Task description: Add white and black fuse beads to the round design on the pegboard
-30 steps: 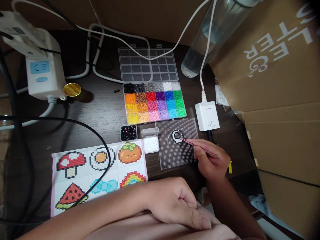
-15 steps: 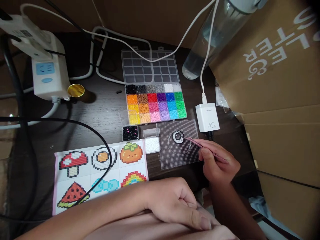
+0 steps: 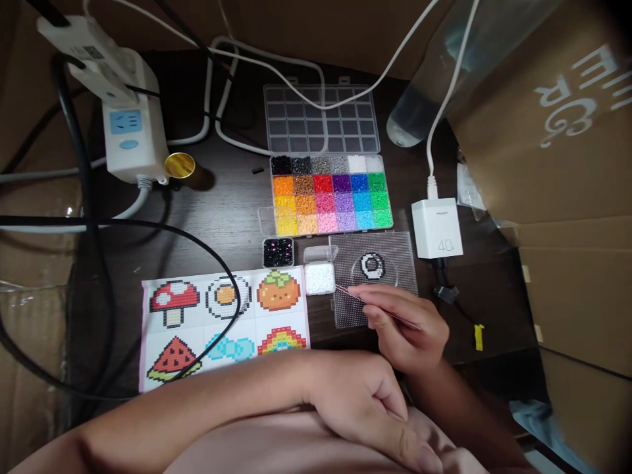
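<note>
My right hand (image 3: 402,326) pinches pink tweezers (image 3: 368,303) whose tips point left, close to a small open box of white beads (image 3: 320,278). The hand lies over the lower part of a clear pegboard (image 3: 397,249), which carries a small ring of black and white beads (image 3: 371,265). My left hand (image 3: 365,401) rests loosely curled on my lap at the bottom, holding nothing. A pattern sheet (image 3: 224,326) with pixel pictures lies to the left.
A compartment box of coloured beads (image 3: 330,194) sits behind the pegboard, its clear lid (image 3: 320,118) open. A small box of black beads (image 3: 278,252), a white charger (image 3: 437,227), a power strip (image 3: 131,131), cables, a clear bottle (image 3: 419,112) and cardboard boxes (image 3: 567,164) surround the desk.
My right hand has drawn the tweezers away from the bead ring and swung their tips left toward the white bead box. The camera view has shifted left. My left hand stays put.
</note>
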The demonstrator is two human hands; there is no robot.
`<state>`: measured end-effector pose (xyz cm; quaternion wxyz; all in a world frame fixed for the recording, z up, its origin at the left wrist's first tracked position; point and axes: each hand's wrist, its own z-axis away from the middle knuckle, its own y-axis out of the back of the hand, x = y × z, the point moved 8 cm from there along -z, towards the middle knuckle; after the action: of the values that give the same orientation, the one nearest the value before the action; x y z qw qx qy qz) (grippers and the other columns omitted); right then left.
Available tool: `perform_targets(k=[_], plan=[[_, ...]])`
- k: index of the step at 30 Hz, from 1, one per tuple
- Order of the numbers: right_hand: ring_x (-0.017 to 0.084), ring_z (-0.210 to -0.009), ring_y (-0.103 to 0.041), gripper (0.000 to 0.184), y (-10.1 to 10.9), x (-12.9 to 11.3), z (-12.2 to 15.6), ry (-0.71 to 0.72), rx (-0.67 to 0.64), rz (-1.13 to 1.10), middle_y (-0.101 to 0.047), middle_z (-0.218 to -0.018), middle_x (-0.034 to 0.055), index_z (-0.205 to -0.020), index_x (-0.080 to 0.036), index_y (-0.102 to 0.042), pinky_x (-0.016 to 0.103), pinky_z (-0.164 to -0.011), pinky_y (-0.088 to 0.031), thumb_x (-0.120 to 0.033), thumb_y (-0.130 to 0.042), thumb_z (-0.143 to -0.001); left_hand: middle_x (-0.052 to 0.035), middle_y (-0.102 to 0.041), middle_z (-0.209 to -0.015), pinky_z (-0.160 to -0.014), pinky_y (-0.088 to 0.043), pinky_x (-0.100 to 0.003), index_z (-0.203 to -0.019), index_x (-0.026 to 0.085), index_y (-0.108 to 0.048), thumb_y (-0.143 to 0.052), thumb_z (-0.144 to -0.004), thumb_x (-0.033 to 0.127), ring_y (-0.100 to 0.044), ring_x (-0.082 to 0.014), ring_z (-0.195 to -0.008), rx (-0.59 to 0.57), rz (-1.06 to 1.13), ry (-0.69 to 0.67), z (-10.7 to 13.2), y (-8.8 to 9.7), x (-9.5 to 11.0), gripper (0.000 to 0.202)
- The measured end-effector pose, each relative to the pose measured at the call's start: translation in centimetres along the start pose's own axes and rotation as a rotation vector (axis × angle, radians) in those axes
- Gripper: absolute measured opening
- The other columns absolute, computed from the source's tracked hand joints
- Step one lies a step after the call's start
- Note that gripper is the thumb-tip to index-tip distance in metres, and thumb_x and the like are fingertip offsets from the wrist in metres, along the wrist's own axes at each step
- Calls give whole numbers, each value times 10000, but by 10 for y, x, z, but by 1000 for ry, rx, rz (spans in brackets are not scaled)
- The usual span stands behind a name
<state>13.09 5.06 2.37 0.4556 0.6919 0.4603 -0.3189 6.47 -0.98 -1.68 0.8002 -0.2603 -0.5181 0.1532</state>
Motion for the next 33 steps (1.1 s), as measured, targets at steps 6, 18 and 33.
perform_targets(k=[6,18,33], plan=[[185,-849,-758,314,-2,0,-3,3,-44,13,-780,-973,97,-1059,-181,-741,285,-740,-650,-10,-649,-812,81,-366,-489,-458,-239,-222,-550,167,-588,-786,-617,656,-282,-50,-489,-22,45,-7,-2,-2,-2,532],[178,-782,-760,239,-5,6,1,-84,-75,74,-782,-966,66,-1040,-215,-749,294,-713,-668,-96,-645,-862,91,-277,-476,-444,-169,-237,-552,163,-584,-835,-622,552,-224,-43,-483,-30,110,9,-1,-4,-1,468],[168,-772,-760,240,-7,7,-1,-99,-98,72,-784,-942,55,-1030,-212,-755,269,-709,-665,-89,-643,-857,72,-364,-503,-465,-243,-220,-526,165,-582,-802,-589,655,-304,-54,-508,-5,101,-77,-2,-2,0,541]])
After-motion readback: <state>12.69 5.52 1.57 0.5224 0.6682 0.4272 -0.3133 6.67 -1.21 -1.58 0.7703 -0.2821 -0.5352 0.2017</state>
